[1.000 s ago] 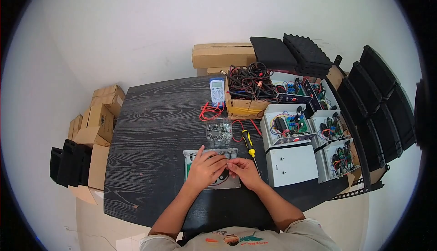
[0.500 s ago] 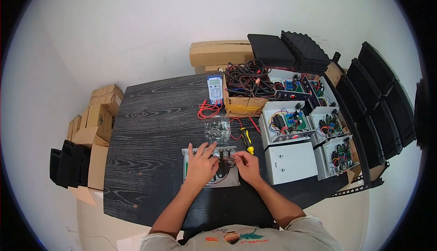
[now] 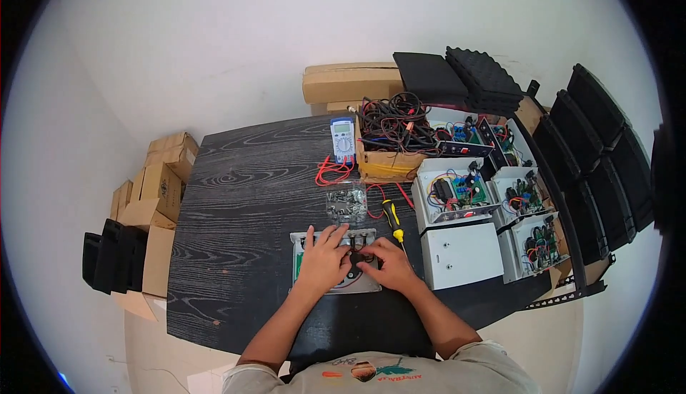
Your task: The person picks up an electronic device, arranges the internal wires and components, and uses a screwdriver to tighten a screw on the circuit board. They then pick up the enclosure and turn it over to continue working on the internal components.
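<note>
A grey metal panel [image 3: 371, 285] carrying a green circuit board [image 3: 298, 262] and wires lies near the table's front edge. Over its left part rests my left hand [image 3: 323, 262], fingers stretched toward the far edge, its thumb against a black component [image 3: 355, 268]. My right hand [image 3: 391, 267] pinches thin dark wires beside that component; its fingertips partly hide them. Just beyond the panel is a clear plastic box of small hardware [image 3: 346, 205]. A yellow and black screwdriver [image 3: 392, 217] lies to the right of it.
A multimeter [image 3: 343, 140] with red leads [image 3: 333, 172] stands behind the hardware box. To its right is a carton [image 3: 389, 166] full of cables. Several open units with circuit boards [image 3: 457, 190] and a closed white case [image 3: 461, 257] line the right side. Cardboard boxes [image 3: 161, 187] stand left.
My right hand has moved left and inward to the black component, closer to my left hand. My left thumb has shifted onto that component. The whole view has shifted slightly.
</note>
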The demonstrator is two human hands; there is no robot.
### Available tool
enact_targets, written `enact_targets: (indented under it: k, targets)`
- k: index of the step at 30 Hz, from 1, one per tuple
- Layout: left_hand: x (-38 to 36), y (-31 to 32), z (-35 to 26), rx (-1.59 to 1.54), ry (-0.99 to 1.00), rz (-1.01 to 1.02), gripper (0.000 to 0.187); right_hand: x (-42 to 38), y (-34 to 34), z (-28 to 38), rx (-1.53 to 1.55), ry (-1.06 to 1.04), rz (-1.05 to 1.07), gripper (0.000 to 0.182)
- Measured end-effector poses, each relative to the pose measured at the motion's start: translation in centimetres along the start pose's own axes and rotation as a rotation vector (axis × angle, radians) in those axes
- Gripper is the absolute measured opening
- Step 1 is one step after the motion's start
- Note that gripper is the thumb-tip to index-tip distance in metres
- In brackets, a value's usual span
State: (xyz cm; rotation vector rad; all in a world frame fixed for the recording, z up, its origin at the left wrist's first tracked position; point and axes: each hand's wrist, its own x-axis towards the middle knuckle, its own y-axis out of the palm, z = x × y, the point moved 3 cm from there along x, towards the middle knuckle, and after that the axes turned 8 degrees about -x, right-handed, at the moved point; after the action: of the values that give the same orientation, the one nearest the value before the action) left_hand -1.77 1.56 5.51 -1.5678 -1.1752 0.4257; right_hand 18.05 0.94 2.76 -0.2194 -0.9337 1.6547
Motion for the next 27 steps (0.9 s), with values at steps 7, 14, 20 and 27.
enact_targets:
  k: [7,14,20,27]
  targets:
    - [-0.8,-2.7,-0.6,-0.111,0.038,0.139,0.069,0.0,-0.1,-0.3,-0.010,-0.020,0.133,0.049]
    - [-0.8,-3.3,-0.4,-0.064,0.070,0.239,0.100,-0.1,0.3,-0.3,0.015,0.073,0.012,0.040]
    - [-0.2,-5.0,-0.7,-0.079,0.116,0.284,0.098,-0.5,0.0,-1.6,0.423,0.031,-0.332,0.050]
    - [-0.5,-6.4,0.8,-0.594,0.314,-0.138,0.103,-0.9,1.0,1.8,0.468,-0.234,-0.296,0.107]
